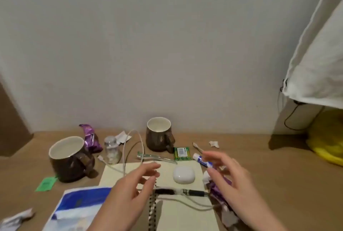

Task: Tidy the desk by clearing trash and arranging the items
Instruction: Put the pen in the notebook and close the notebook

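A wooden desk (250, 156) is littered. An open spiral notebook (183, 214) lies at the front, with a white earbud case (184, 174), a black pen (187, 192) and a white cable (133, 149) on it. My left hand (128, 193) hovers open over the notebook's left part. My right hand (235, 186) hovers open above a purple wrapper (217, 191) and crumpled tissue (229, 217) at the notebook's right edge. Both hands hold nothing. Two brown mugs (68, 158) (159, 134) stand behind.
Further clutter: a purple wrapper (91, 138), a small glass jar (111, 150), a battery pack (182, 153), a blue-white tube (202, 160), a green slip (46, 184), a blue-white booklet (78, 206), paper scraps (213, 143) (16, 218). A yellow bag (326, 143) sits right, under white cloth (321, 54).
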Available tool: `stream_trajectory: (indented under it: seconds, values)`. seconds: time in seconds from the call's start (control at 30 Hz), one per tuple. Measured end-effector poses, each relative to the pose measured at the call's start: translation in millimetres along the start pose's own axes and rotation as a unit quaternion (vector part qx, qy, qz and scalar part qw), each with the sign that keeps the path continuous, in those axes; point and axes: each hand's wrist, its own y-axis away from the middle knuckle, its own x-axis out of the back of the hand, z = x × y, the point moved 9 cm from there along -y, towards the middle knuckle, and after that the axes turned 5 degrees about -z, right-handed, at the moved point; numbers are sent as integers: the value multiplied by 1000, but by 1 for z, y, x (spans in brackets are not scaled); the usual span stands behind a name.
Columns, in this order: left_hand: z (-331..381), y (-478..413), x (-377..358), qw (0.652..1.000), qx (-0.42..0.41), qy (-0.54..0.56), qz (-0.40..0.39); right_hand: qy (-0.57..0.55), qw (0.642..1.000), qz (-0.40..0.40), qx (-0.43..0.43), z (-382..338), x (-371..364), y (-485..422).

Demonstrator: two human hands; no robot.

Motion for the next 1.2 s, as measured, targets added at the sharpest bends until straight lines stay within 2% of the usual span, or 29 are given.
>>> stream_trajectory:
  seconds: [0.07,0.17,0.43,0.63,1.0,1.2]
  values:
    - [1,6,-14,994,-24,-96,-38,117,992,-18,43,-3,-10,5]
    - [-10,15,-33,981,-39,-177,-63,253,964,-49,71,5,-24,15]
    - [-38,24,-68,955,-24,-277,-97,394,907,-140,50,35,-65,39]
    - [-41,24,-67,944,-23,-318,-80,490,856,-137,94,43,-85,29]
    - [-46,33,-52,949,-72,-302,-60,464,871,-127,94,52,-74,26]
    - [-31,45,-42,938,-178,-296,-19,437,889,-114,74,53,-59,11]
